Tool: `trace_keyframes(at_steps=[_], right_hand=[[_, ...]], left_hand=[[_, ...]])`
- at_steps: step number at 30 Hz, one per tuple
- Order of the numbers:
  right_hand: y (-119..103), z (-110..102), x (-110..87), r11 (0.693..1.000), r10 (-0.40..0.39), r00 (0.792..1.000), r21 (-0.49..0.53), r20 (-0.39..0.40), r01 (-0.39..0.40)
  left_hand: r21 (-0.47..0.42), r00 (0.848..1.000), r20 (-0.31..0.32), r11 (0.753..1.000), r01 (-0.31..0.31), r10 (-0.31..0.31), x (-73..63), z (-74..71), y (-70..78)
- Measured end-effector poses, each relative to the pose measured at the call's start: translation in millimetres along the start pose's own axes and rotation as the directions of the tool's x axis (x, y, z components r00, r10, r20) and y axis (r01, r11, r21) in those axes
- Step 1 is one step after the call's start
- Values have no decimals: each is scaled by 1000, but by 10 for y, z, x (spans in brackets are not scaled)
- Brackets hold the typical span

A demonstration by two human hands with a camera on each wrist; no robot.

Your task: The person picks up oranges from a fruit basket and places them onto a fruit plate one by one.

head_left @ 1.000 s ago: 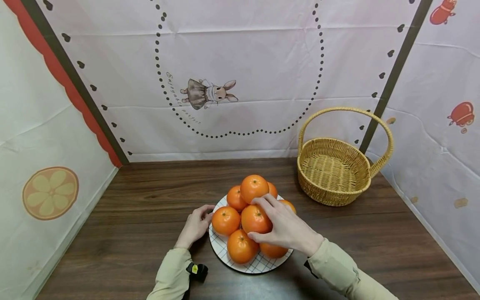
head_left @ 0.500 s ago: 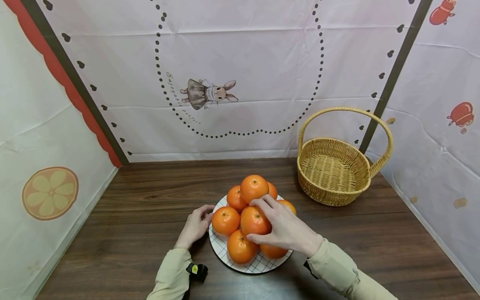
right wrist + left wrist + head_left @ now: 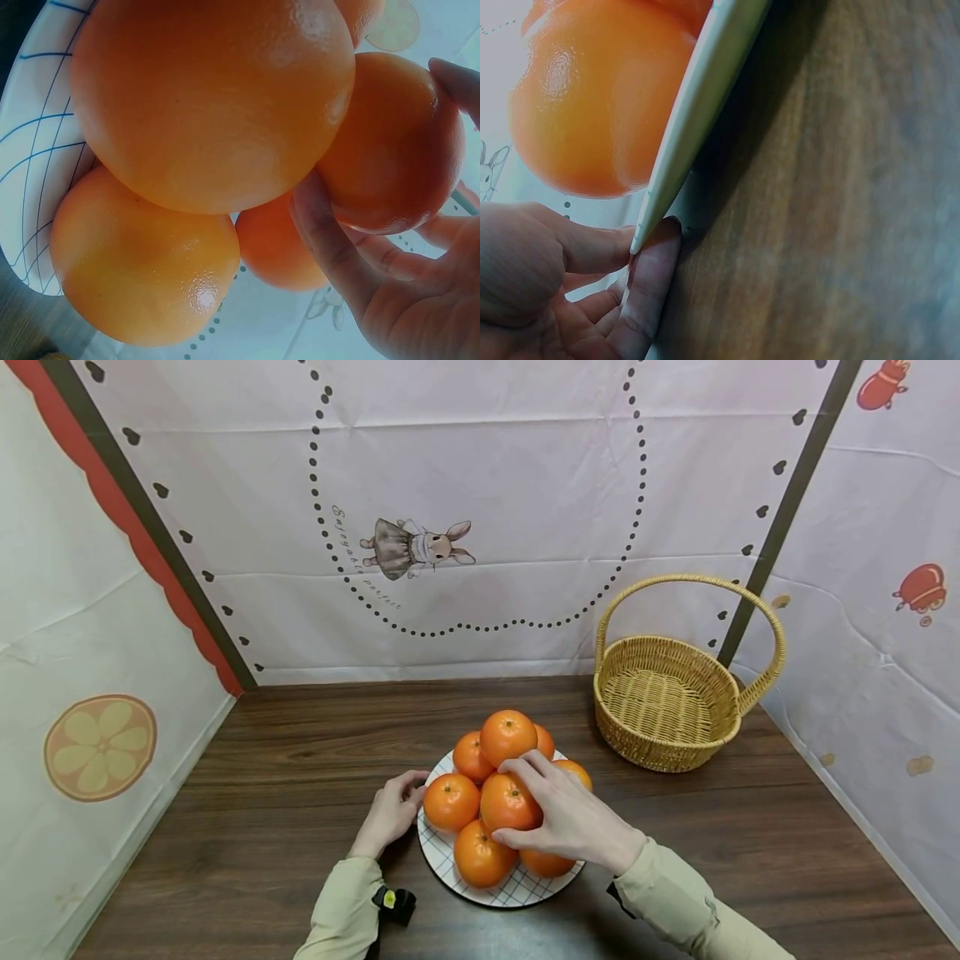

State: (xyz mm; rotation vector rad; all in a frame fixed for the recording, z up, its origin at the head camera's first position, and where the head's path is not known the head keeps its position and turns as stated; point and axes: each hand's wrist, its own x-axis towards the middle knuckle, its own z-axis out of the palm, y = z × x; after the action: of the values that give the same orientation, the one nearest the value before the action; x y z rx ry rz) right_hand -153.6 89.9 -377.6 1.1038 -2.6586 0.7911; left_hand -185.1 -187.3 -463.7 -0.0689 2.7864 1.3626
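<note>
Several oranges are heaped on a round white plate (image 3: 441,858) with a blue grid pattern. My right hand (image 3: 577,817) reaches over the heap from the right and grips an orange (image 3: 507,804) in its upper middle, thumb on the near side and fingers on the far side. The right wrist view shows the same orange (image 3: 397,142) between thumb and fingers, close against its neighbours. At the plate's left edge, my left hand (image 3: 392,814) pinches the rim. The left wrist view has thumb and finger on either side of the plate's rim (image 3: 682,135).
A wicker basket (image 3: 660,757) with a tall arched handle stands at the back right of the dark wooden table (image 3: 315,727), with nothing in it. Another orange (image 3: 508,737) sits high on the heap, just beyond the gripped one. Printed cloth (image 3: 540,493) walls in the back and sides.
The orange in my right hand has shifted very slightly left and toward me, the fingertips moving with it. My left hand, the plate and the basket stay where they were.
</note>
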Motion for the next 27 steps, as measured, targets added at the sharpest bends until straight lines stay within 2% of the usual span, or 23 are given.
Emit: trace_keyframes(at_steps=[12, 17, 27], right_hand=[[16, -8, -23, 999, 40, 999, -15, 5, -40], [62, -24, -84, 997, 77, 997, 16, -4, -77], [304, -45, -236, 994, 111, 985, 37, -130, -107]], left_hand=[[2, 1000, 0, 1000, 2, -2, -4, -3, 3], [11, 1000, -4, 1000, -16, 16, 0, -8, 13], [84, 998, -25, 995, -50, 53, -4, -50, 25]])
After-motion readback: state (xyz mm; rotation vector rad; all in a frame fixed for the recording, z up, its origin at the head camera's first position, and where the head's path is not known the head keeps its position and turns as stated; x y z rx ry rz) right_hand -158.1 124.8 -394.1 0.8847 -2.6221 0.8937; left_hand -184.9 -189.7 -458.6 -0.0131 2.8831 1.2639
